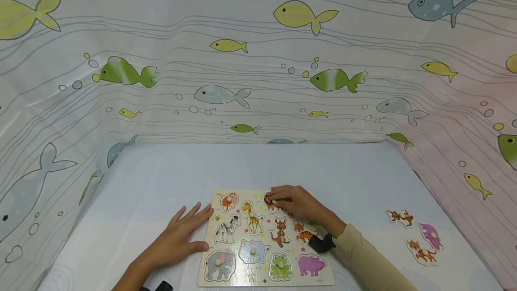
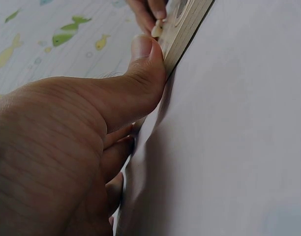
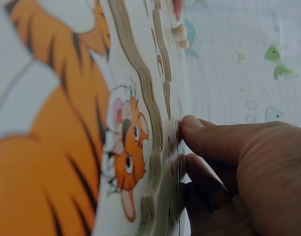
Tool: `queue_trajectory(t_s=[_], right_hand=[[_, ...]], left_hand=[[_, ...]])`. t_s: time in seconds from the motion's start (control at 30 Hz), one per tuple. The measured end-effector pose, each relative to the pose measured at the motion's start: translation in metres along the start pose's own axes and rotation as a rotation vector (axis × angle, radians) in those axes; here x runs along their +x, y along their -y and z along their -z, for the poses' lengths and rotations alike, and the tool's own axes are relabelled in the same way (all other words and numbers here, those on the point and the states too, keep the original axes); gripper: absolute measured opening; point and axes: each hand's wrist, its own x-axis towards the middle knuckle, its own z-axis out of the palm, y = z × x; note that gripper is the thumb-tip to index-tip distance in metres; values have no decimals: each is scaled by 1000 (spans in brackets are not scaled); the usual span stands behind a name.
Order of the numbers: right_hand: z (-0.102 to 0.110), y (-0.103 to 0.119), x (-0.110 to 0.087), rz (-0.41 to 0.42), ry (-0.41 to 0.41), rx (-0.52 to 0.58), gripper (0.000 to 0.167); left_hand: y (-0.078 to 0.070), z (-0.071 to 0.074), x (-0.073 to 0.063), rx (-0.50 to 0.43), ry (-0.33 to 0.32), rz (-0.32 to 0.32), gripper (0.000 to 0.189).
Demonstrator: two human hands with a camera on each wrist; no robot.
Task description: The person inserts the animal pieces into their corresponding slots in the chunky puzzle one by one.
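A wooden animal puzzle board (image 1: 242,282) lies on the table, with knobbed pieces such as the giraffe (image 1: 252,219), zebra (image 1: 227,230), elephant (image 1: 220,266) and frog (image 1: 281,267) in their places. My left hand (image 1: 177,241) rests along the board's left edge, fingers spread and thumb on the rim; the thumb (image 2: 140,73) shows closely in the left wrist view. At the top right of the board, my right hand (image 1: 299,203) pinches the lion piece (image 1: 269,202) with thumb and fingertips. My fingers partly cover the lion, and its knob is hidden.
Loose kangaroo (image 1: 400,218), hippo (image 1: 431,235) and tiger (image 1: 422,252) pieces lie on the table right of the board. The tiger slot (image 1: 304,233) shows its printed picture. A fish-patterned cloth (image 1: 282,102) walls the table's back and sides.
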Motion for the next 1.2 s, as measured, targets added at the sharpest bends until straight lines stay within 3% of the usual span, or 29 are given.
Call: queue_trajectory(t_s=[0.4, 0.63, 0.8, 1.2], right_hand=[[2, 2, -1, -25, 20, 36, 43], [8, 10, -7, -32, -93, 144, 44], [23, 20, -21, 3, -142, 274, 41], [54, 17, -70, -111, -246, 224, 35]], left_hand=[[3, -1, 1, 15, 5, -2, 87], [1, -1, 0, 6, 14, 12, 88], [1, 0, 0, -2, 24, 26, 88], [3, -2, 0, -21, 37, 46, 88]])
